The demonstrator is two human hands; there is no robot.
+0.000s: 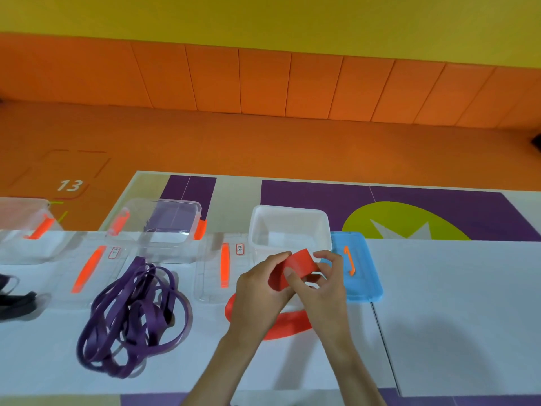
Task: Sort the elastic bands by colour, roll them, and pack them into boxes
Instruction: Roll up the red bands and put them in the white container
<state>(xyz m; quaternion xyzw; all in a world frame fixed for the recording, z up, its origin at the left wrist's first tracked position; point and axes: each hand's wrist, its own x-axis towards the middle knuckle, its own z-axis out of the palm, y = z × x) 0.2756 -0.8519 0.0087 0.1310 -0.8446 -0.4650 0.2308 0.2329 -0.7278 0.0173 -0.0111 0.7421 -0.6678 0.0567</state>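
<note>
A wide red elastic band (pixel 295 266) is folded between both hands above the white table. My left hand (pixel 259 291) grips its left fold with the thumb on top. My right hand (pixel 325 284) pinches the right end. The band's loose tail (pixel 285 323) curves on the table under my wrists. An open white box (pixel 289 230) stands just behind the hands. A tangle of purple bands (pixel 131 312) lies to the left. Black bands (pixel 14 297) show at the far left edge.
A blue lid with an orange handle (pixel 358 268) lies right of the white box. Two clear lids with orange handles (pixel 87 271) (pixel 221 268) lie on the table. A clear box (pixel 169 227) and another one (pixel 26 230) stand at the back left.
</note>
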